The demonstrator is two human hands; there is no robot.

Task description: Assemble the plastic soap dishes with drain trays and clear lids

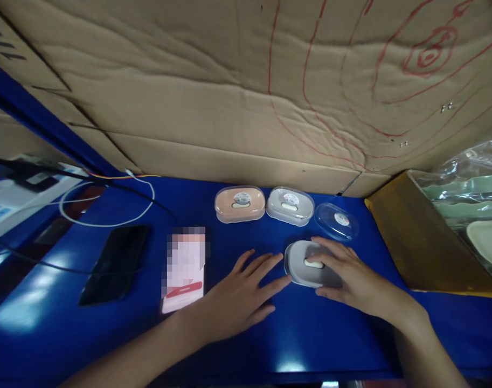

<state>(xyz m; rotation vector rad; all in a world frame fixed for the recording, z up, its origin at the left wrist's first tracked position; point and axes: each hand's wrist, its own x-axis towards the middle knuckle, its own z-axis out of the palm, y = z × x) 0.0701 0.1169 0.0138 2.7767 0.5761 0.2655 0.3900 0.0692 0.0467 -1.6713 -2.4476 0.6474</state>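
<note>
A grey oval box (300, 258) with a pale handle on top lies on the blue table (298, 328). My right hand (345, 272) is wrapped over its right part, fingers on the far side and thumb on the near side. Just left of the box is my left hand (251, 291), palm down with its fingers spread and holding nothing; its fingertips come close to the box's left edge. Behind stand a peach box (229, 207) and another grey box (278, 207), both under clear lids. A loose clear lid (330, 221) with a round sticker lies to their right.
A lit phone (185, 269) lies left of my left hand, with a dark phone (114, 264) further left. Cables (104, 223) cross the left side. On the right stands an open carton (403, 237) with plastic-wrapped items. A cardboard wall (181, 97) closes the back.
</note>
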